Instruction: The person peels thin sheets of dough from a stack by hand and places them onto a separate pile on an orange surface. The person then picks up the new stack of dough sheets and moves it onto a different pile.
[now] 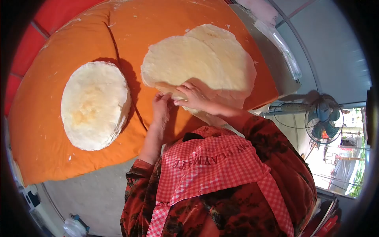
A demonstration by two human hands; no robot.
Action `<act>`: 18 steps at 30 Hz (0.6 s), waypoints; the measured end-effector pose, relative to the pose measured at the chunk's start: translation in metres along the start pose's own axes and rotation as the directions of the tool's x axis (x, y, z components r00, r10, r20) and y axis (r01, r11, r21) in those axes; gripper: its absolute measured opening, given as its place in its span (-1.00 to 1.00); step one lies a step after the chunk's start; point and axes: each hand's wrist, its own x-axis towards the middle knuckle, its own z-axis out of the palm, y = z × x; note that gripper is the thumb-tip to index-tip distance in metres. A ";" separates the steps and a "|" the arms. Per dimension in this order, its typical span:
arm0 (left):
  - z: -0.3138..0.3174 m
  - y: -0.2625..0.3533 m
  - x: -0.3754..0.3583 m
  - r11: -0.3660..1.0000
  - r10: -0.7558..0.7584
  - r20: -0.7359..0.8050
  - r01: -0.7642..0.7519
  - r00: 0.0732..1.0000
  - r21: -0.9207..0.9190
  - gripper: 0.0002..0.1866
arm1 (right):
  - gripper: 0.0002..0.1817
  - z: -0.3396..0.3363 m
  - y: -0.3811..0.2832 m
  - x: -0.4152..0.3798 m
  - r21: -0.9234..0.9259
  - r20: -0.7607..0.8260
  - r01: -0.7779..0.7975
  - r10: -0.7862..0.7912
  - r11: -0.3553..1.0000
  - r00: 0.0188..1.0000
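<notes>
Thin, pale, round flatbread sheets (181,59) lie overlapping on an orange cloth cushion. Their near edge is lifted and slightly folded between my hands. My left hand (161,106) pinches this edge with bent fingers. Just to its right, my right hand (192,96) has its thumb and fingers closed on the same edge, its fingertips close to those of the left. To the left sits a thick round stack of flatbreads (94,104), with yellowish-brown patches on top.
The orange cushion (47,134) has a dark seam and scattered white flakes. Clear plastic (280,43) lies along the far right side. A standing fan (323,118) is at the right, by a bright opening. A red checked apron (213,166) covers my front.
</notes>
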 end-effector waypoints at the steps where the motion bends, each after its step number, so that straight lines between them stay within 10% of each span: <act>1: 0.000 -0.002 0.002 1.000 0.009 0.006 -0.010 1.000 0.010 -0.91 | -0.44 0.000 0.001 0.000 -0.006 -0.016 -0.025 0.025 1.000 1.000; 7: 0.006 -0.004 0.007 0.993 -0.012 -0.021 0.015 1.000 0.120 -0.85 | -0.34 0.007 0.028 0.009 0.209 0.119 -0.093 0.069 0.974 0.991; 13: 0.000 -0.011 -0.001 0.994 -0.053 0.014 0.051 0.999 0.096 -0.75 | -0.59 0.017 0.005 -0.001 -0.169 0.142 0.040 -0.016 0.985 0.990; 18: 0.000 -0.017 -0.003 0.996 -0.051 -0.017 0.052 0.999 0.073 -0.73 | -0.74 0.004 0.009 -0.023 0.003 0.118 0.039 -0.039 0.999 0.992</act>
